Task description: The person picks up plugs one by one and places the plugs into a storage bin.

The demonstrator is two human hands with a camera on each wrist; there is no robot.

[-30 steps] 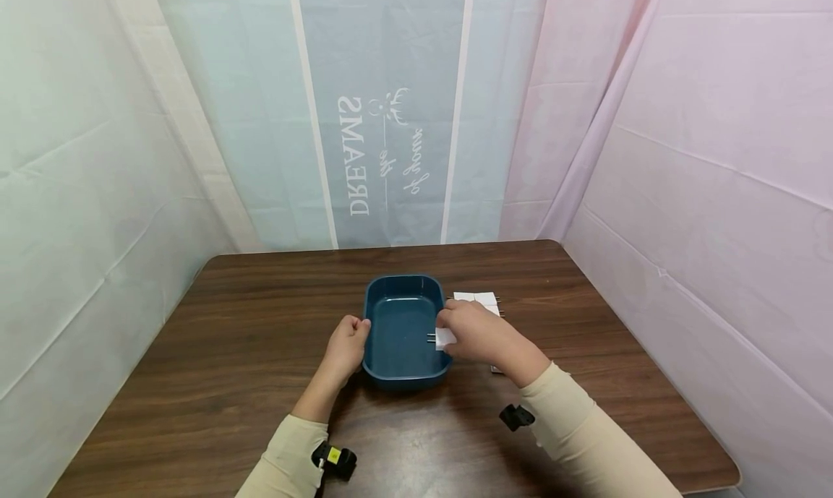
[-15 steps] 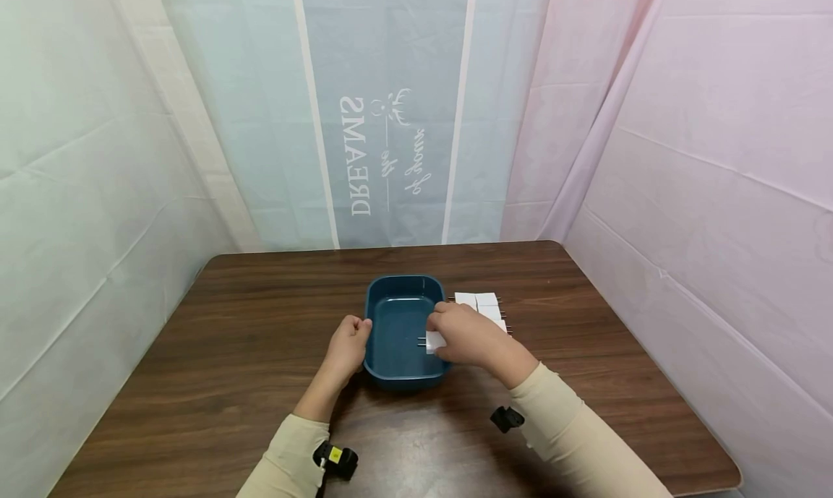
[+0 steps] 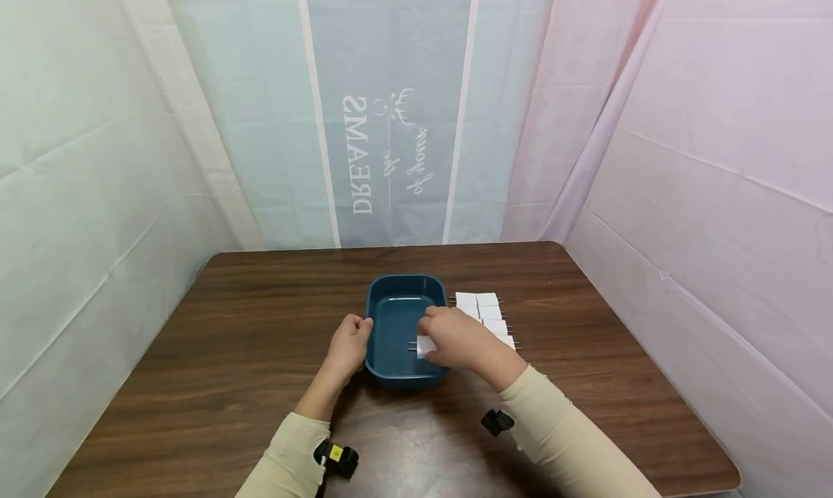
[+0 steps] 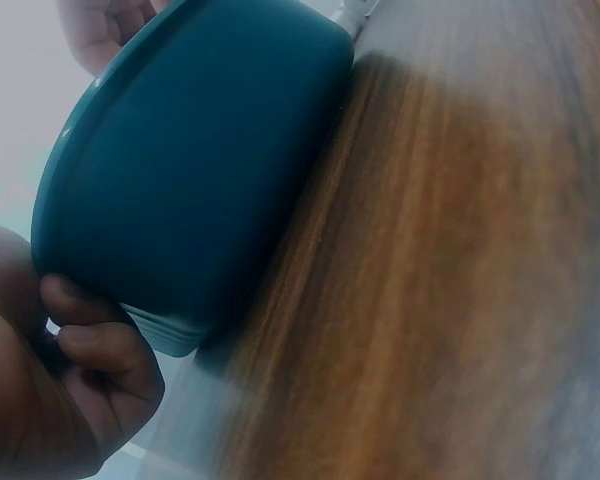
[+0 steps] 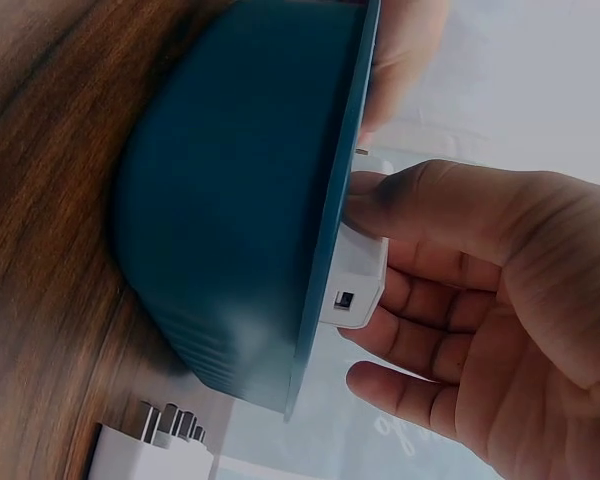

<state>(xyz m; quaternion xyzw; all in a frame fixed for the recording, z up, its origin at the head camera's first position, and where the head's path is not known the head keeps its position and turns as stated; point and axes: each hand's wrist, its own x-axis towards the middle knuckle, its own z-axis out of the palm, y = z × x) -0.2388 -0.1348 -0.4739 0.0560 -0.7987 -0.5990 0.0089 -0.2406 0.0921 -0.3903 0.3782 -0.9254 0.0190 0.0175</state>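
A dark blue plastic basin (image 3: pixel 395 317) stands on the table. At its left rim my left hand (image 3: pixel 346 346) grips the edge with curled fingers; the left wrist view shows this hand (image 4: pixel 75 385) at the rim's corner. Over the basin's right half, my right hand (image 3: pixel 463 341) pinches a white charger plug (image 3: pixel 425 347) whose two metal prongs point left. In the right wrist view a small port shows in the end of this charger plug (image 5: pixel 358 282), held between thumb and fingers at rim height. Part of it is hidden behind the rim.
Several white charger plugs (image 3: pixel 489 312) lie in two columns right of the basin, some hidden by the right hand. One plug (image 5: pixel 150 462) shows near the basin's base in the right wrist view. The brown table (image 3: pixel 260 324) has fabric walls on three sides.
My right hand has moved left and slightly nearer with the charger plug, further over the basin. More of the plugs on the table now show. The left hand has kept its grip.
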